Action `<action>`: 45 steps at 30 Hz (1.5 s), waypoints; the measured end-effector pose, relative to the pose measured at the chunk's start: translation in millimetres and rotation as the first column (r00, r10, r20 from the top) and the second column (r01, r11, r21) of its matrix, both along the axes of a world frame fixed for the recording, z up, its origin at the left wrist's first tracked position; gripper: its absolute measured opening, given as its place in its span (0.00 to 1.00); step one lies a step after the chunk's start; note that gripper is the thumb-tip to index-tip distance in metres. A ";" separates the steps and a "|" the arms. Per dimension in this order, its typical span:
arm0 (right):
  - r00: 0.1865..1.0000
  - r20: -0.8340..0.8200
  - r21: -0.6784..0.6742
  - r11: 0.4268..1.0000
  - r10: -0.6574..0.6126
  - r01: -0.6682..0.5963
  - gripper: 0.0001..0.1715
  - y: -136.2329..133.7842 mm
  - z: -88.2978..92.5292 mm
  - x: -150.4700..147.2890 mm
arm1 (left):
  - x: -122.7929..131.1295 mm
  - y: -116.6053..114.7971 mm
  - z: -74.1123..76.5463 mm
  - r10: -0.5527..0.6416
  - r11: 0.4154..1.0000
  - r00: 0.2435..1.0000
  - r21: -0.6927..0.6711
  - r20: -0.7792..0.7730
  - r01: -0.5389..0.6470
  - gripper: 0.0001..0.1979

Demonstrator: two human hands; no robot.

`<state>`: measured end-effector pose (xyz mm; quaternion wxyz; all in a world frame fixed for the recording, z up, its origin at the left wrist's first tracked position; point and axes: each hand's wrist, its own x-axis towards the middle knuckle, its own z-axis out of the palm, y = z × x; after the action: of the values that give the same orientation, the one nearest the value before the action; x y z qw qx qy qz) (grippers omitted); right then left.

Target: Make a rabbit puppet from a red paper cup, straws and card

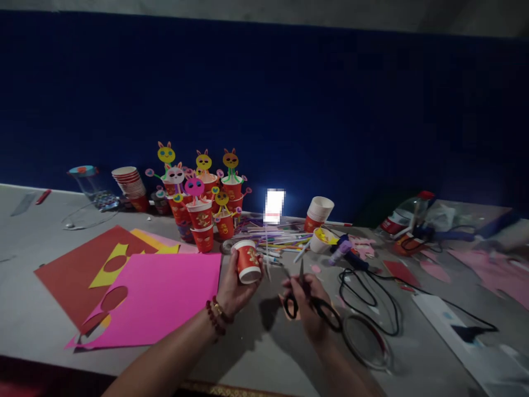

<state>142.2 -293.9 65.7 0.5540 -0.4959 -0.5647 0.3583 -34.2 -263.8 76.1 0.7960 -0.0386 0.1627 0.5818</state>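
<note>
In my left hand is a red paper cup with a gold print, tilted, its white ends showing. My fingers wrap round it from the side and behind. My right hand grips a pair of scissors with black handles; the blades point away from me, and the hand is slightly blurred. An orange scrap of paper shows beside the scissors' handle. Behind the held cup stand several decorated red cups topped with paper bunny faces.
Pink sheets and red sheets lie left. Pipe cleaners lie behind my hands, near a bright phone screen. Stacked cups, a glue stick, a black cable, a tape roll and a bottle stand or lie right.
</note>
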 end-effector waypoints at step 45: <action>0.956 0.208 0.046 0.974 0.208 -0.222 0.15 -13.4 -21.5 -34.7 | 15.4 -7.9 -7.7 0.018 1.000 0.965 -0.013 -0.262 -0.022 0.15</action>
<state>107.5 -307.3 44.2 0.4683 -0.4460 -0.6805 0.3445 -18.9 -271.8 68.4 0.7612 0.0310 0.2707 0.5885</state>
